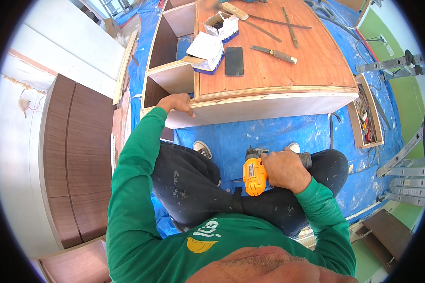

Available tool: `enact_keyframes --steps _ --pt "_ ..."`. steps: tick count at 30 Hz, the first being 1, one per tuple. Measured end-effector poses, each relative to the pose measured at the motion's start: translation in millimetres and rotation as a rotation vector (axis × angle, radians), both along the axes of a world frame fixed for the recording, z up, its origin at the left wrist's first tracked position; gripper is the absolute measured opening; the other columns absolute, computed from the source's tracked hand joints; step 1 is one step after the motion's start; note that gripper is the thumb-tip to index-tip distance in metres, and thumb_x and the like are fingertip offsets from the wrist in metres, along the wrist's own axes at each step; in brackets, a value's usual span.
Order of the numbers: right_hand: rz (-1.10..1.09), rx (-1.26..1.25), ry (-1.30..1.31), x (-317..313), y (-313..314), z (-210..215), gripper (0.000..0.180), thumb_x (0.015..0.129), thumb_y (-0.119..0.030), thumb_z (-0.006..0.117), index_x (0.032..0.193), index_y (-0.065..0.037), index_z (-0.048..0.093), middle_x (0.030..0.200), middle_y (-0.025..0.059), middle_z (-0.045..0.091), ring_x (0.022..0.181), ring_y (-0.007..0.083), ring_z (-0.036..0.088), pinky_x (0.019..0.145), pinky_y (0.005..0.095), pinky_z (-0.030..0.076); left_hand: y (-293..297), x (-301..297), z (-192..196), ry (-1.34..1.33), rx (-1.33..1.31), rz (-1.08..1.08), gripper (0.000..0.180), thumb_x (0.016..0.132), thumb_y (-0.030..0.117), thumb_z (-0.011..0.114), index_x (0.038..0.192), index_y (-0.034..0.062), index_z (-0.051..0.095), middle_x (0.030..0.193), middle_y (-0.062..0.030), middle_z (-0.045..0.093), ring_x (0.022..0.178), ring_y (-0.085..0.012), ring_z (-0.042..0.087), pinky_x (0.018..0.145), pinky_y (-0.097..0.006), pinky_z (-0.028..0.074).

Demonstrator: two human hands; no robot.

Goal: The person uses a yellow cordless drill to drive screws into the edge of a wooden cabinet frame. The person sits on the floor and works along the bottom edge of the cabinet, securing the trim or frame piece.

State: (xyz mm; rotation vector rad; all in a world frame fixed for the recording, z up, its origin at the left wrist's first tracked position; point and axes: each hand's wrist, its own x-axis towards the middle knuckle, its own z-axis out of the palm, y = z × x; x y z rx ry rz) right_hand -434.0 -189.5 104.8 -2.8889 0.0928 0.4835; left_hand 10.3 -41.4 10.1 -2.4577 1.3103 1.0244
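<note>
My right hand (pixel 287 169) is wrapped round the grip of a yellow and black cordless drill (pixel 255 177), held above my thigh with its chuck facing away from me. My left hand (pixel 178 104) is closed over the near upper edge of a wooden cabinet (pixel 264 106), the thumb and fingers straddling the panel rim. The cabinet lies on its side with open compartments at its left. On its reddish plywood face are a white and blue cardboard box (pixel 207 47), a second box of dark screws (pixel 222 26), a black phone (pixel 234 61) and a wooden-handled chisel (pixel 275 54).
Blue sheeting (pixel 222 127) covers the floor round my feet. A wooden tray of tools (pixel 366 113) lies right of the cabinet, near a metal ladder (pixel 406 179). Brown panelled doors (pixel 85 160) stand at the left. Metal strips (pixel 290 28) lie across the cabinet's far part.
</note>
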Motion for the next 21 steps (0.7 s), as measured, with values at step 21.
enact_keyframes --steps 21 --pt "0.003 -0.013 -0.013 2 3 3 0.023 0.078 -0.01 0.07 0.1 -0.004 0.068 0.083 0.0152 0.072 0.076 0.0357 0.073 0.068 0.0463 0.057 1 5 2 0.083 0.003 -0.003 0.088 0.066 0.055 0.085 0.123 -0.0093 0.066 0.122 -0.0266 0.069 0.113 -0.0363 0.068 0.095 -0.043 0.052"
